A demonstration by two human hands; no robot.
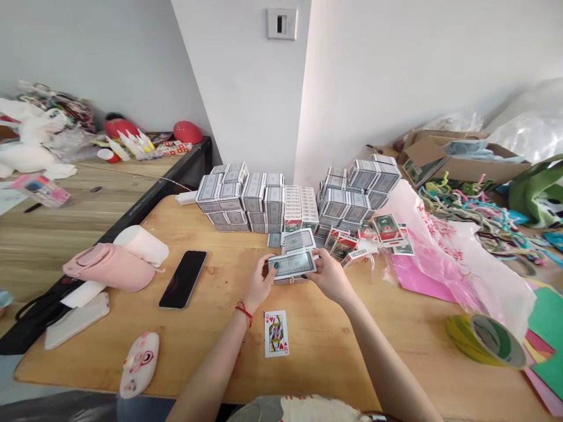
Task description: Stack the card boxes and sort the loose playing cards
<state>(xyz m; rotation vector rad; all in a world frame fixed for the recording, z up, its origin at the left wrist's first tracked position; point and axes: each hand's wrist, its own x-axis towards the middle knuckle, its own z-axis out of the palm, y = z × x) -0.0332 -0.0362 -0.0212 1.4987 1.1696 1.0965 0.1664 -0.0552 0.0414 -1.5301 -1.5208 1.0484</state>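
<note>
Our left hand point(260, 282) and right hand point(328, 274) grasp a deck point(291, 265) from its two ends, back side up, the left thumb lying on its top. The deck is in front of us, at the middle of the wooden surface point(323, 334); we cannot tell whether it is lifted clear of what lies below it. Just beyond it is a second deck point(299, 240), also back side up. A red cord point(244, 312) circles our left wrist.

Nearer to us, between our forearms, a queen of hearts point(275, 334) lies face up by itself. Behind the decks stand a left stack point(231, 196) and a right stack point(349, 190) of grey-patterned packs, with a column of boxes point(301, 202) between them. Loose red and green boxes point(387, 228) lie in front of the right stack, near a crumpled plastic bag point(457, 258).

To our left are a black phone point(183, 279), a pink visor point(114, 266) touching a white roll point(143, 246), and a patterned mouse point(139, 363) near the front edge. To our right, a yellow tape roll point(466, 340) lies beside coloured paper point(548, 319).
</note>
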